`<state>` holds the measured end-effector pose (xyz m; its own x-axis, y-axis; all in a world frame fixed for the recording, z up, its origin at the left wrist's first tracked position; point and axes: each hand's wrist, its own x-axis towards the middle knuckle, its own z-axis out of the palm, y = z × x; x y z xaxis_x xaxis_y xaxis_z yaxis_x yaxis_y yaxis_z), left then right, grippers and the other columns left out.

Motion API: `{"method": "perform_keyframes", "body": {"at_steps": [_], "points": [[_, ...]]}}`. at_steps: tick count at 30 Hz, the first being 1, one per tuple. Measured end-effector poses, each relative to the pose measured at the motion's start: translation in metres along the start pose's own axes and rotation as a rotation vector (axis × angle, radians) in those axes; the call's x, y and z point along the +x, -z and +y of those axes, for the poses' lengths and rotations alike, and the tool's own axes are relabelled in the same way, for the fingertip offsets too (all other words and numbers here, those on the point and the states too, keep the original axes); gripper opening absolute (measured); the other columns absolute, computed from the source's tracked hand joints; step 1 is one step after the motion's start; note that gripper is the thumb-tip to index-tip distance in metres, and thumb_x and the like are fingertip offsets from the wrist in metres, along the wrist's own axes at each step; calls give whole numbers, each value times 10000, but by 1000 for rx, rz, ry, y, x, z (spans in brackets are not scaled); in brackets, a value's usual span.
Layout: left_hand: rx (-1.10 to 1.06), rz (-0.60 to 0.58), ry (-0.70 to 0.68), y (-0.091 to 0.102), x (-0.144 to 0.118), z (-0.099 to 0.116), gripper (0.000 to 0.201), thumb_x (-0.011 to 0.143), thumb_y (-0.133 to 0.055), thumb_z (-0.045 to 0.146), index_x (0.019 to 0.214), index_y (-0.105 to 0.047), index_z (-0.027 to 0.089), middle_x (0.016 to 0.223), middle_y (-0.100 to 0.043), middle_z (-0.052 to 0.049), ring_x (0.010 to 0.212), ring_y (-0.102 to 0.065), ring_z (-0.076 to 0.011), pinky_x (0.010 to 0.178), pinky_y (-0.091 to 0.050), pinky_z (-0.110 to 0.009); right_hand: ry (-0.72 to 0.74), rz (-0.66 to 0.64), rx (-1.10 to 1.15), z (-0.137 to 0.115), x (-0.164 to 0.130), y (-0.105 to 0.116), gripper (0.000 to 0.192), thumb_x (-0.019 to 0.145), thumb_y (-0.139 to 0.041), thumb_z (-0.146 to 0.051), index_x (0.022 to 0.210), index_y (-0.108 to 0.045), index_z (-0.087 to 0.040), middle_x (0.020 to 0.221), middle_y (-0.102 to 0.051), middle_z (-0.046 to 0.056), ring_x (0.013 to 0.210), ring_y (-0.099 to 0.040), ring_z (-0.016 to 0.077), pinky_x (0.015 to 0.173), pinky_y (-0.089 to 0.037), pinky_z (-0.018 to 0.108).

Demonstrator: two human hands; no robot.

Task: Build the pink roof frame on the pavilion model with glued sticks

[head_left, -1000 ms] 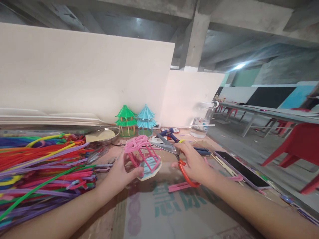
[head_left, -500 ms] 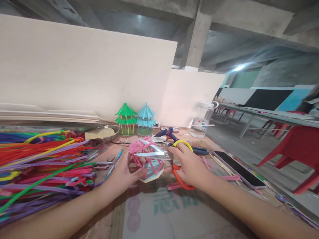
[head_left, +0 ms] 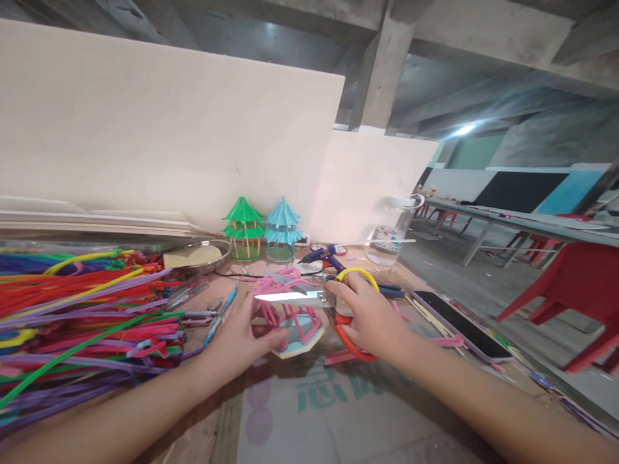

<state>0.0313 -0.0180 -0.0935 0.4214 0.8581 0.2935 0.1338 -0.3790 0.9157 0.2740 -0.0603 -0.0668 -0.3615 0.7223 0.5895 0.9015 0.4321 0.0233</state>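
Observation:
My left hand point(head_left: 239, 338) grips a small pink pipe-cleaner pavilion point(head_left: 290, 312) on a pale octagonal base, holding it on the cardboard-covered table point(head_left: 338, 419). In my right hand point(head_left: 370, 316) are scissors point(head_left: 309, 298) with one yellow and one orange handle loop. Their blades lie level across the top of the pink pavilion, pointing left.
A big heap of coloured pipe cleaners point(head_left: 82, 322) fills the left. Green point(head_left: 243, 229) and blue point(head_left: 283, 229) finished pavilions stand at the back by a metal dish point(head_left: 203, 254), a glue gun point(head_left: 324, 256) and a clear jar point(head_left: 394, 232). A phone point(head_left: 459, 325) lies right; red chairs point(head_left: 575, 283) beyond.
My right hand has swung the scissors leftward and levelled the blades over the pink pavilion's roof. The left hand has kept its hold on the pavilion.

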Motion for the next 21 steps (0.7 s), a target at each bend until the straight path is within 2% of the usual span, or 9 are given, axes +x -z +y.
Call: {"method": "perform_keyframes", "body": {"at_steps": [3, 6, 14, 18, 21], "points": [[-28, -30, 9, -2, -3, -5, 712, 722, -764, 538, 1302, -496, 222, 1186, -659, -128, 1062, -672, -318, 773, -605, -400, 13, 53, -80, 0, 0, 0, 328, 774, -612, -158, 1100, -628, -193, 921, -569, 91, 829, -544, 237, 670, -450, 309], [-64, -61, 13, -5, -7, -4, 683, 733, -759, 544, 1291, -522, 230, 1152, -684, -121, 1031, -684, -315, 757, -605, -392, 37, 77, -117, 0, -1, 1, 332, 747, -601, -135, 1074, -636, -185, 889, -562, 88, 776, -525, 228, 630, -418, 298], [-41, -57, 0, -8, -9, 1, 575, 754, -733, 537, 1211, -574, 225, 1100, -706, -92, 989, -699, -290, 762, -604, -375, 82, 102, -126, -1, 0, 4, 325, 809, -570, -171, 1126, -639, -202, 871, -579, 79, 774, -544, 223, 622, -411, 294], [-64, -54, 10, -7, -9, -2, 646, 742, -743, 545, 1263, -515, 239, 1212, -673, -102, 1076, -678, -300, 799, -602, -384, 69, 66, -175, -2, 1, 7, 317, 822, -554, -170, 1119, -657, -212, 859, -606, 77, 736, -555, 206, 605, -403, 280], [-80, -56, 15, -7, -8, -2, 624, 750, -750, 519, 1255, -500, 251, 1220, -673, -99, 1117, -665, -315, 824, -599, -405, 68, 34, -222, -2, 1, 10, 310, 832, -537, -180, 1110, -669, -217, 858, -634, 80, 709, -568, 195, 577, -385, 269]]}}
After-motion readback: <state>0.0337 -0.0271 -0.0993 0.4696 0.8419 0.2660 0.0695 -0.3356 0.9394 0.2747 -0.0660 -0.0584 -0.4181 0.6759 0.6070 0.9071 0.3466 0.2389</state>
